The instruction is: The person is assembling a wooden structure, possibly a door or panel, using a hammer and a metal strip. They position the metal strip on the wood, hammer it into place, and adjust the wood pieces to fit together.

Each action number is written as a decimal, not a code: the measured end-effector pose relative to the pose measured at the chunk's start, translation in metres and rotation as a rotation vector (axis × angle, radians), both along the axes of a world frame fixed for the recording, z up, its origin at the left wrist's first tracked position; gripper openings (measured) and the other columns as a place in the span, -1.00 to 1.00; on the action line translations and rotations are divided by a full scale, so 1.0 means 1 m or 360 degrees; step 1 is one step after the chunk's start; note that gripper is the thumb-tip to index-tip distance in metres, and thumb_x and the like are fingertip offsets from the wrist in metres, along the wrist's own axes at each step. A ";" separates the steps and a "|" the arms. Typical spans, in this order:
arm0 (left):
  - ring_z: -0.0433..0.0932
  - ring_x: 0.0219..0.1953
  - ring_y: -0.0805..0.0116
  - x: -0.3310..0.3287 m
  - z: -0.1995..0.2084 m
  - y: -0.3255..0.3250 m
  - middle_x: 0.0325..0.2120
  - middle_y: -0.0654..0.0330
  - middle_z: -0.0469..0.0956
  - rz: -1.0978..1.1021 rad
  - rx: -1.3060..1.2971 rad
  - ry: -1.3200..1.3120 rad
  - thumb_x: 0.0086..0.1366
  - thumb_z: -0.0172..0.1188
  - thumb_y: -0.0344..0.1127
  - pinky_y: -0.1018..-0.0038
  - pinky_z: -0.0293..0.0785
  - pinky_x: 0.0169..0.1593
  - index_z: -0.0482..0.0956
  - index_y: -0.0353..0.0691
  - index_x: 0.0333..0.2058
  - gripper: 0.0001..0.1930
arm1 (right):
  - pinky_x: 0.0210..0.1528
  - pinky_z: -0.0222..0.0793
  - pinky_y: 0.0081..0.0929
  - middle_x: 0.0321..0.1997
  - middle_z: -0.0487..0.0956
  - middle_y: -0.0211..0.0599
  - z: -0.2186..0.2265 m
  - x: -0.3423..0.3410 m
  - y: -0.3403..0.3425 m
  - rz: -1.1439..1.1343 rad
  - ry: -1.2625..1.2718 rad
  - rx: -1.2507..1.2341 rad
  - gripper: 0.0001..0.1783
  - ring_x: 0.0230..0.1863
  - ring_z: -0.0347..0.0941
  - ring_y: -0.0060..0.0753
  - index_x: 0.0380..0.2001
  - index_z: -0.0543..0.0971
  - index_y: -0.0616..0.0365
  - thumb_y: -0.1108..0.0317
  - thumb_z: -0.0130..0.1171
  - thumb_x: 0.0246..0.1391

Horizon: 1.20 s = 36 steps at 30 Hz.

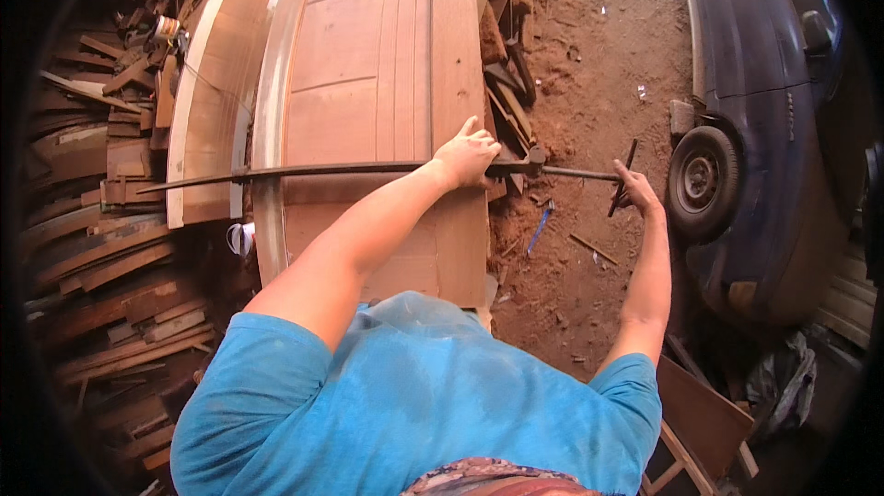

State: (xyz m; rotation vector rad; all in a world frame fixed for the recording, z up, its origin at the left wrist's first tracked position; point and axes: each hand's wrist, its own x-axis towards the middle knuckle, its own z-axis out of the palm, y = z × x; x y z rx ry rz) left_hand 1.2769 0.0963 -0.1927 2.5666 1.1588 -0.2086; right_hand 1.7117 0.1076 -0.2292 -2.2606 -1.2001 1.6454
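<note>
The clamp (368,168) lies across the wooden door (336,40), near its end closer to the person. Its long bar passes over the left edge of the door and over the second panel (226,45) beside it, and its thin end goes a little past that panel. At the right, the screw (580,173) stands out in the air above the soil ground (589,81).

The left hand (467,157) lies over the bar near the right edge of the door, with its fingers partly spread; how firmly this grip closes, I cannot tell. The right hand (635,190) has a narrow grip, with its fingers bent around the cross handle (633,148) at the end of the screw.

The clamp seems to be of metal, so I judge it is stiff, rather heavy and not fragile. Because it is long, it could tip if it is held only at one end; the bar is a good place for the supporting hand, and the handle for the turning one. The bar looks dark and rough, probably not very slippery. The door face could be scratched more easily.
</note>
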 end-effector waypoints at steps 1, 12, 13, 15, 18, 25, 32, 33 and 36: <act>0.42 0.21 0.26 0.001 0.000 0.002 -0.09 0.18 0.59 0.0011 0.0014 -0.0021 0.03 0.44 0.08 -0.01 -0.05 0.48 0.54 -0.18 -0.09 -0.42 | -0.48 0.46 -0.47 -0.50 0.60 -0.24 0.004 0.004 -0.004 -0.0062 0.0167 0.0063 -0.20 -0.54 0.54 -0.43 -0.20 0.63 0.26 -0.41 0.12 0.13; 0.46 0.17 0.28 0.000 -0.023 0.005 -0.11 0.20 0.61 -0.0047 0.0103 0.0055 0.18 0.33 0.03 -0.03 -0.02 0.46 0.56 -0.20 -0.10 -0.53 | -0.60 0.48 -0.34 -0.44 0.56 -0.23 -0.068 0.022 -0.037 -0.0893 0.1088 0.0338 -0.51 -0.68 0.47 -0.38 0.14 0.47 0.17 0.03 0.08 0.35; 0.46 0.17 0.28 0.000 -0.018 0.004 -0.12 0.20 0.61 -0.0047 0.0071 0.0062 0.18 0.33 0.04 -0.03 -0.02 0.46 0.56 -0.20 -0.10 -0.53 | -0.57 0.53 -0.31 -0.32 0.61 -0.17 -0.076 0.018 -0.049 -0.1014 0.0963 0.0687 -0.52 -0.67 0.49 -0.36 0.19 0.43 0.17 0.11 0.07 0.37; 0.47 0.16 0.28 0.002 0.000 0.005 -0.13 0.20 0.61 -0.0055 0.0004 0.0079 0.17 0.34 0.07 -0.03 -0.02 0.46 0.56 -0.20 -0.11 -0.51 | 0.01 0.54 -0.09 0.23 0.41 0.01 -0.075 0.002 -0.062 -0.0423 0.0322 0.1208 -0.43 -0.12 0.59 -0.09 0.28 0.34 0.18 0.35 0.13 0.21; 0.46 0.17 0.28 -0.005 0.001 -0.003 -0.13 0.21 0.60 0.0078 -0.0017 -0.0008 0.01 0.46 -0.01 -0.01 -0.02 0.48 0.55 -0.17 -0.15 -0.49 | 0.47 0.05 -0.05 0.41 0.29 0.05 -0.041 -0.040 -0.052 0.0185 -0.0123 0.1590 -0.42 0.44 0.20 -0.01 0.17 0.45 0.21 0.36 0.13 0.01; 0.45 0.19 0.28 0.003 -0.001 0.006 -0.09 0.19 0.60 -0.0033 0.0014 -0.0007 0.06 0.40 0.09 -0.01 -0.01 0.47 0.55 -0.20 -0.07 -0.42 | 0.25 0.30 -0.25 0.13 0.58 0.16 -0.076 -0.013 -0.031 -0.0127 0.0131 0.1632 -0.61 0.23 0.47 -0.08 -0.27 0.60 0.32 0.16 0.02 0.17; 0.47 0.17 0.26 0.003 -0.007 0.006 -0.09 0.17 0.60 0.0004 0.0073 -0.0074 0.02 0.41 -0.03 0.00 0.00 0.46 0.57 -0.19 -0.10 -0.48 | -0.43 0.47 -0.07 -0.49 0.59 -0.16 -0.005 -0.020 0.043 0.0281 -0.0461 -0.0198 -0.47 -0.60 0.47 -0.21 -0.43 0.55 0.33 -0.02 0.00 0.20; 0.48 0.17 0.27 0.004 -0.007 0.006 -0.10 0.18 0.60 0.0001 0.0089 -0.0078 0.03 0.40 -0.04 0.01 0.01 0.46 0.57 -0.18 -0.10 -0.50 | -0.46 0.46 -0.05 -0.54 0.58 -0.21 0.000 -0.021 0.051 0.0321 -0.0433 -0.0413 -0.48 -0.61 0.46 -0.22 -0.43 0.55 0.32 -0.02 0.01 0.20; 0.49 0.15 0.29 0.000 -0.011 0.004 -0.13 0.20 0.61 -0.0012 0.0095 -0.0032 0.06 0.38 -0.09 0.01 0.03 0.45 0.58 -0.15 -0.11 -0.56 | -0.46 0.46 -0.17 -0.50 0.57 -0.23 0.005 -0.027 0.051 0.0293 -0.0517 -0.0182 -0.33 -0.57 0.49 -0.30 -0.32 0.60 0.28 -0.25 0.05 0.21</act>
